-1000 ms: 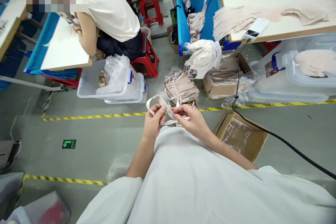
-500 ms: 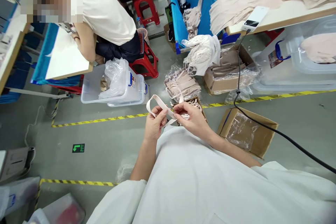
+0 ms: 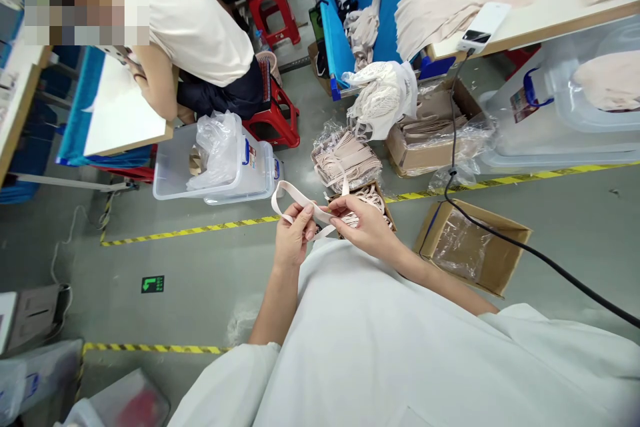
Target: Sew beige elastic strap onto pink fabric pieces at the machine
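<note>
Strap (image 3: 295, 197) loop shifted left; both hands pinching.

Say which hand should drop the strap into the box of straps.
Right, probably. The right hand pinches the strap directly above the box; the left hand holds it farther left, over bare floor.

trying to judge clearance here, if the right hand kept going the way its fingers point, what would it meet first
The right hand points left along the beige strap, so it would likely meet the left hand first; the depth between them is unclear.

Looped beige elastic strap (image 3: 295, 199), held aloft
</note>
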{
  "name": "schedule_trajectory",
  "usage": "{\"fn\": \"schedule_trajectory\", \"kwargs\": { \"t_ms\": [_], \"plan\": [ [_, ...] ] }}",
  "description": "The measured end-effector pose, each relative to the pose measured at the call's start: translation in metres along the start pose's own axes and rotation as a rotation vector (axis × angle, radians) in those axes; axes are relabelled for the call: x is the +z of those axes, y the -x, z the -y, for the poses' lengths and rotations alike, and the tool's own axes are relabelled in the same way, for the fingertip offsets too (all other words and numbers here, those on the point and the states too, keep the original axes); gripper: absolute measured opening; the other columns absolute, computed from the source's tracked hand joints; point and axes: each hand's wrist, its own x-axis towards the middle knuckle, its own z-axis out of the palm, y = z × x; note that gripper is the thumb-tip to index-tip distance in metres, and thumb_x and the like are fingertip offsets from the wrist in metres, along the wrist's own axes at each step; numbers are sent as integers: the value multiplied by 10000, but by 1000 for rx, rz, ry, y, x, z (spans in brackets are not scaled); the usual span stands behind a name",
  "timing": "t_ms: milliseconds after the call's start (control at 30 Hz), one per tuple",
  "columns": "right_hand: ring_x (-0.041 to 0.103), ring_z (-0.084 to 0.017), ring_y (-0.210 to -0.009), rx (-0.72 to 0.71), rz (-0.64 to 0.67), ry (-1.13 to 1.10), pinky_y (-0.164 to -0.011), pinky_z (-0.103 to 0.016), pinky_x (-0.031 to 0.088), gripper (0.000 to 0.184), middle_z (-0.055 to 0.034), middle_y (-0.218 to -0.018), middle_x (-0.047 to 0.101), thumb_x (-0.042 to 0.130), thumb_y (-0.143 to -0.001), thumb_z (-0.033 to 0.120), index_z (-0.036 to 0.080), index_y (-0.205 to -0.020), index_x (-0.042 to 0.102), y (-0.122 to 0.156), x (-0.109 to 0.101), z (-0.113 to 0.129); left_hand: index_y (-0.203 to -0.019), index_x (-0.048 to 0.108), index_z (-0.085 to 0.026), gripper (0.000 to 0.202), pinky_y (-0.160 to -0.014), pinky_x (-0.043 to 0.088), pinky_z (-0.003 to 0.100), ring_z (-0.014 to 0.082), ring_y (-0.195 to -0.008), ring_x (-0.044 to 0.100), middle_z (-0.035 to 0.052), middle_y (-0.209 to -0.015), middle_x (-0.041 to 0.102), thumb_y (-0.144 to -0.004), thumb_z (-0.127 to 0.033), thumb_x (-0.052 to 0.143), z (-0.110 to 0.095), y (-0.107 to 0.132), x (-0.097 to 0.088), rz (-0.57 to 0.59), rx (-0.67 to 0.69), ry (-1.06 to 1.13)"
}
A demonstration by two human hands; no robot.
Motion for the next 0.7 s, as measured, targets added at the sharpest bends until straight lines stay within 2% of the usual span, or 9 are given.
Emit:
{"fn": "schedule_trajectory", "kwargs": {
  "t_ms": [200, 533, 700],
  "plan": [
    [655, -173, -818, -5, -25, 2, -725, -290, 496, 135, -37, -904, 703, 582, -855, 183, 193, -984, 621, -2, 0, 1, -807, 638, -160, 303, -395, 287, 158, 0, -382, 339, 58, -793, 745, -670, -360, 821, 1, -3, -2, -46, 2, 57],
    [648, -181, -791, -51, 30, 96, -769, -316, 474, 129, -40, -869, 721, 569, -838, 182, 189, -920, 669, -6, -4, -10, -795, 659, -153, 312, -341, 188, 146, -17, -353, 332, 57, -805, 752, -608, -310, 855, -8, -13, -13, -145, 43, 167],
    [638, -177, -761, -21, 24, 29, -673, -288, 461, 108, -32, -818, 713, 562, -854, 218, 193, -871, 666, -8, -4, -5, -813, 656, -170, 345, -345, 183, 147, -13, -383, 355, 48, -877, 753, -597, -351, 856, -10, -11, -9, -175, 44, 151]
  ]
}}
